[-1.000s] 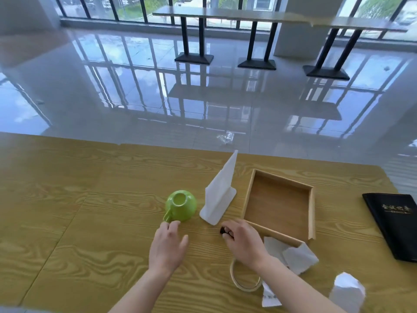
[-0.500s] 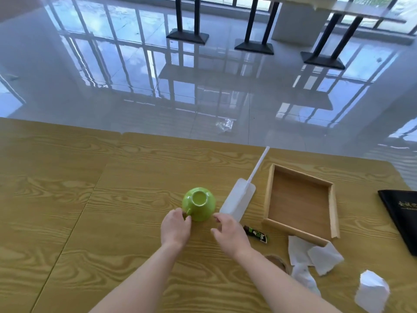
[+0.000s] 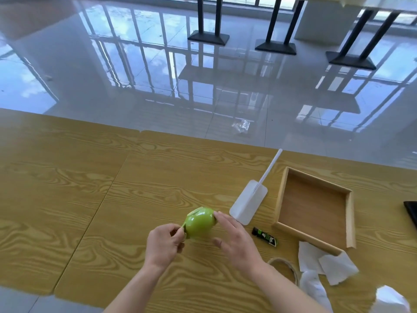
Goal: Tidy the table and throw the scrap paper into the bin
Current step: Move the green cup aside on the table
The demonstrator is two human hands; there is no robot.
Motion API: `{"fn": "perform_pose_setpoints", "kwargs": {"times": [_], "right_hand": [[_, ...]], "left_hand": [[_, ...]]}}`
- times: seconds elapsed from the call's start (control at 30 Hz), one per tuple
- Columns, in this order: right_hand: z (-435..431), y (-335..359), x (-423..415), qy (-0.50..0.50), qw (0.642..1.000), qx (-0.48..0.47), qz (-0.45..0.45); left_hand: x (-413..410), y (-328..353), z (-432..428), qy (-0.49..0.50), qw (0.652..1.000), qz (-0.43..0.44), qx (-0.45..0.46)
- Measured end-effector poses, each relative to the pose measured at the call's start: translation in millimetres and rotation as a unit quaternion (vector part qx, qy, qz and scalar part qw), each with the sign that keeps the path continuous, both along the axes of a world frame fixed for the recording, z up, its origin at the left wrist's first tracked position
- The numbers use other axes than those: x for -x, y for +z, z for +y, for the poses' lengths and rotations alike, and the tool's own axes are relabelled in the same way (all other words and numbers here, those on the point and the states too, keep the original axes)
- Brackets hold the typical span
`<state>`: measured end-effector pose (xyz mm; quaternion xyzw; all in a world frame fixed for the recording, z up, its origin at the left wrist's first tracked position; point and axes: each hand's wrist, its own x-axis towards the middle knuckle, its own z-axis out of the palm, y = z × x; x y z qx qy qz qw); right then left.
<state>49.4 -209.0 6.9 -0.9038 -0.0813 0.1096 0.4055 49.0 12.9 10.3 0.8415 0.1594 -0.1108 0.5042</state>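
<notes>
A green cup (image 3: 199,222) is lifted and tipped on its side above the wooden table (image 3: 90,188). My left hand (image 3: 163,243) pinches its handle. My right hand (image 3: 234,239) has its fingers spread against the cup's right side. Scraps of white paper (image 3: 325,262) lie at the front corner of an open wooden tray (image 3: 313,208). A crumpled white paper lump (image 3: 391,301) sits at the bottom right edge. A folded white sheet (image 3: 248,205) lies flat left of the tray, one flap standing up. No bin is in view.
A small black and green lighter (image 3: 265,236) lies right of my right hand. A roll of tape (image 3: 285,268) sits by my right forearm. A black booklet (image 3: 411,211) shows at the right edge. A plastic wrapper (image 3: 241,125) lies on the floor beyond the table.
My right hand let go of the small black lighter and moved left to the cup. My left hand took the handle, and the cup went from upright to lifted and tipped.
</notes>
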Motion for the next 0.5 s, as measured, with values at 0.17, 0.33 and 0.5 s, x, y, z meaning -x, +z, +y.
{"fn": "perform_pose_setpoints", "kwargs": {"times": [0.17,0.33,0.5], "right_hand": [[-1,12,0,-0.010,0.983,-0.149,0.103],[11,9,-4,-0.071,0.975,-0.185,0.105],[14,1,-9,-0.063,0.992,-0.051,0.102]], "left_hand": [[8,7,5,0.059,0.976,0.109,0.177],[20,2,-8,0.080,0.944,0.206,0.246],[40,-10,-24,0.117,0.909,0.273,0.292]]}}
